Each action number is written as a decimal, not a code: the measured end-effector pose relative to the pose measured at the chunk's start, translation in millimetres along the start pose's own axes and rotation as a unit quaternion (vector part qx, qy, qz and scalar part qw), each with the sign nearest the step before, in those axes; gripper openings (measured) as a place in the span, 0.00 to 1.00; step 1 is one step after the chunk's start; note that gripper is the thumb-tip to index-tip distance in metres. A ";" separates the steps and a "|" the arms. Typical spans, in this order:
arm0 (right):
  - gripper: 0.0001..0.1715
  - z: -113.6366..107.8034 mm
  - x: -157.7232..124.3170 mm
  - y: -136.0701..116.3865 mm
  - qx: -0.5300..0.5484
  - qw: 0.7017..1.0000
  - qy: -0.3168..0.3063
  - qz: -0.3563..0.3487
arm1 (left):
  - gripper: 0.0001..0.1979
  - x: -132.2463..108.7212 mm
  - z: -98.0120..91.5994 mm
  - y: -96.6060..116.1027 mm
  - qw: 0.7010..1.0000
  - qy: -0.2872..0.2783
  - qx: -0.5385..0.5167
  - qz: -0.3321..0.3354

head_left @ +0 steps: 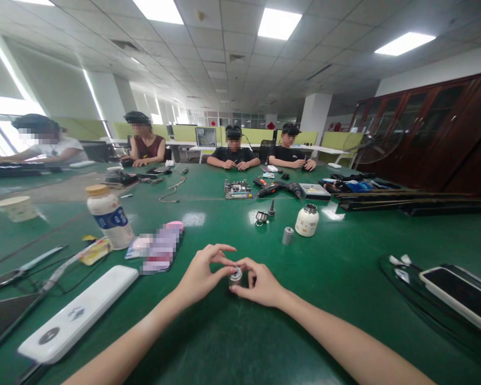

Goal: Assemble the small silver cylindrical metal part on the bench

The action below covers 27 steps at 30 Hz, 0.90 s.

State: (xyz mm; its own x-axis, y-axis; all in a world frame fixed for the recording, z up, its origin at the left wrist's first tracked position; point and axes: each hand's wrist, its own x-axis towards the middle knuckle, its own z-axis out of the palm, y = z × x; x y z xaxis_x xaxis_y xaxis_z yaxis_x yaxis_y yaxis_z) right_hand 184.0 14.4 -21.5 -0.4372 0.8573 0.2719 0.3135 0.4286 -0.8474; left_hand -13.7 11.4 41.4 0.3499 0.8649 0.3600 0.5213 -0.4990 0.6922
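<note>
Cylinder (235, 279), silvery, small, upright

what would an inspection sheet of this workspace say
Surface: glossy green tabletop, with reflections
Job's things: small silver metal cylinder, near centre; second silver metal cylinder beyond, left of a rounded cream bottle
Clutter: white plastic bottle with blue label, white plastic bar, green circuit board, black-and-orange power tool
Grip: left hand at the near cylinder's rim; right hand's thumb and fingers around its side
Cables: thin black cables, right; pale cord, left of centre
Surroundings: four seated people; brown wooden cabinet
</note>
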 end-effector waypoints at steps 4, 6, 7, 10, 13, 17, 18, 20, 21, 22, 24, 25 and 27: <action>0.27 -0.7 -0.2 -1.6 -0.004 1.000 -0.002 0.003 | 0.15 0.9 -2.3 -1.1 1.000 -0.012 0.001 0.012; 0.27 -1.1 -0.3 -2.1 -0.006 1.000 -0.003 0.003 | 0.12 1.1 -3.4 0.1 1.000 -0.012 0.011 0.018; 0.27 -1.2 -0.3 -2.3 -0.006 1.000 -0.003 0.002 | 0.11 1.1 -3.6 0.9 1.000 -0.013 0.016 0.021; 0.26 -1.4 -0.2 -2.1 -0.003 1.000 -0.005 -0.002 | 0.10 0.0 -2.6 3.3 0.999 -0.019 0.020 0.022; 0.26 -1.4 0.1 -1.9 -0.005 1.000 -0.005 -0.007 | 0.13 -2.0 -0.3 6.0 0.999 -0.030 0.021 0.022; 0.27 -1.1 0.5 -1.5 -0.015 1.000 -0.001 -0.009 | 0.16 -4.2 1.3 9.6 0.999 -0.047 -0.009 0.019; 0.27 -1.1 0.6 -1.3 -0.018 1.000 -0.001 -0.007 | 0.17 -4.4 1.5 10.3 0.998 -0.056 -0.036 0.009; 0.27 -1.0 0.7 -0.8 -0.023 1.000 -0.003 -0.005 | 0.19 -4.3 2.0 11.5 0.991 -0.081 -0.109 -0.022; 0.27 -1.0 0.7 -0.7 -0.026 1.000 -0.005 -0.005 | 0.20 -4.2 2.5 11.9 0.985 -0.091 -0.145 -0.036; 0.27 -1.0 0.7 -0.6 -0.027 1.000 -0.006 -0.006 | 0.21 -3.9 3.1 12.2 0.979 -0.098 -0.174 -0.046; 0.26 -1.1 0.8 -0.7 -0.026 1.000 -0.008 -0.008 | 0.21 -3.5 4.5 12.7 0.973 -0.100 -0.201 -0.055; 0.26 -1.1 0.8 -1.0 -0.025 1.000 -0.007 -0.009 | 0.21 -3.3 5.3 12.9 0.973 -0.096 -0.200 -0.057; 0.26 -1.2 0.7 -1.9 -0.025 1.000 -0.007 -0.009 | 0.19 -3.0 6.2 13.0 0.978 -0.084 -0.183 -0.054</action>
State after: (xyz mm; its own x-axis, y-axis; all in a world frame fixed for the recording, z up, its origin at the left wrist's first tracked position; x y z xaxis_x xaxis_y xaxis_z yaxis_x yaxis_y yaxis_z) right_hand 184.1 14.5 -19.2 -0.4548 0.8451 0.2810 0.3464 0.4586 -0.8183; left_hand -3.1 2.1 45.4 0.4477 0.8745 0.1865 0.2591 -0.3265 0.9090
